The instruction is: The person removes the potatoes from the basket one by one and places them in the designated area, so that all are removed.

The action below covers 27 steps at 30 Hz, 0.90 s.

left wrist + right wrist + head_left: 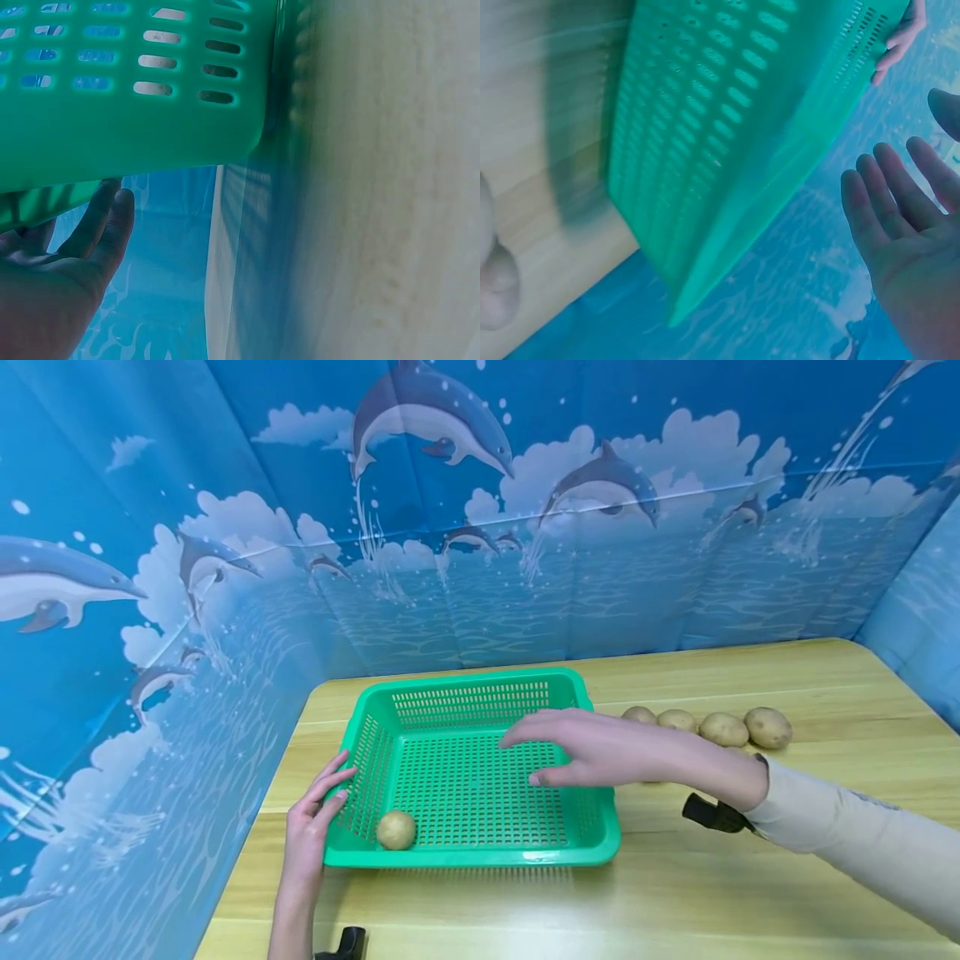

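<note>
A green plastic basket (480, 857) with slotted walls stands on the table. One round potato (396, 831) lies in its near left corner. My left hand (313, 810) holds the basket's left rim, with some fingertips over the edge; in the left wrist view other fingers (112, 225) show below the rim's lip. Over the right side of the basket hovers my right hand (581, 747), empty, its fingers apart and extended. The right wrist view shows that palm (922, 262) with nothing in it. Several potatoes (723, 729) lie in a row right of the basket, partly hidden by my right forearm.
The wooden table (840, 693) has rounded far corners. A blue curtain (480, 602) printed with dolphins hangs behind it and along the left side. Dark wrist devices (712, 814) are strapped to both wrists.
</note>
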Each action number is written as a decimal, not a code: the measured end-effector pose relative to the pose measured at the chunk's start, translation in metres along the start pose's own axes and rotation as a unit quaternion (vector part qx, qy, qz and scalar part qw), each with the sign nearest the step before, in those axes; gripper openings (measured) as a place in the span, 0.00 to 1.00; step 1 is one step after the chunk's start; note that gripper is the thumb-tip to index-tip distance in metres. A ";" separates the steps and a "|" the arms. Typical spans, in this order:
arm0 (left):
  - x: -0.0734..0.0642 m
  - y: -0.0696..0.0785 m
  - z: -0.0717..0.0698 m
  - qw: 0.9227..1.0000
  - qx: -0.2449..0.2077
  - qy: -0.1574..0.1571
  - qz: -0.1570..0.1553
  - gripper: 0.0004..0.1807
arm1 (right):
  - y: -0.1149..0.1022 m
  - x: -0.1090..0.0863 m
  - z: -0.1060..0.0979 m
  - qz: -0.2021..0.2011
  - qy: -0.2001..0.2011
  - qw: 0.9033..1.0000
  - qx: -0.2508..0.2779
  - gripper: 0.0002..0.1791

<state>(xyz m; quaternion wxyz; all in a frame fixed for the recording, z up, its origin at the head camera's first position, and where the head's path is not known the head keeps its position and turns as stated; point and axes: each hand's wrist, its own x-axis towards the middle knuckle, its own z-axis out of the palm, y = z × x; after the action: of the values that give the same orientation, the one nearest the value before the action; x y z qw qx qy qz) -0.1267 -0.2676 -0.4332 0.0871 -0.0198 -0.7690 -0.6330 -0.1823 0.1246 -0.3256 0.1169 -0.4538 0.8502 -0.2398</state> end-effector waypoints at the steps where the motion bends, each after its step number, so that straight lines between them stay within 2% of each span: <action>1: 0.000 0.000 0.000 1.000 0.000 0.000 0.000 0.17 | -0.001 0.004 0.000 -0.008 -0.007 1.000 0.002 0.26; 4: 0.000 -0.001 0.001 1.000 -0.001 0.001 0.000 0.17 | -0.003 0.018 -0.001 -0.029 -0.027 0.999 0.001 0.26; 12: 0.000 -0.002 0.001 1.000 0.006 0.005 -0.005 0.17 | -0.012 0.056 -0.001 -0.041 -0.089 0.995 -0.009 0.27; 19: -0.001 -0.001 0.000 1.000 0.006 -0.003 0.001 0.17 | -0.025 0.089 0.001 -0.070 -0.100 0.992 -0.009 0.27; 27: 0.000 0.000 0.000 1.000 0.011 0.000 0.006 0.17 | -0.025 0.120 0.012 -0.086 -0.120 0.989 0.021 0.26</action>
<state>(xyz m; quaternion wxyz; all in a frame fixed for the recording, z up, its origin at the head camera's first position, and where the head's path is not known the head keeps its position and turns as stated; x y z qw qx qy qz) -0.1263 -0.2673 -0.4334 0.0912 -0.0232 -0.7758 -0.6239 -0.2265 0.0096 -0.3205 0.2062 -0.5479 0.7830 -0.2104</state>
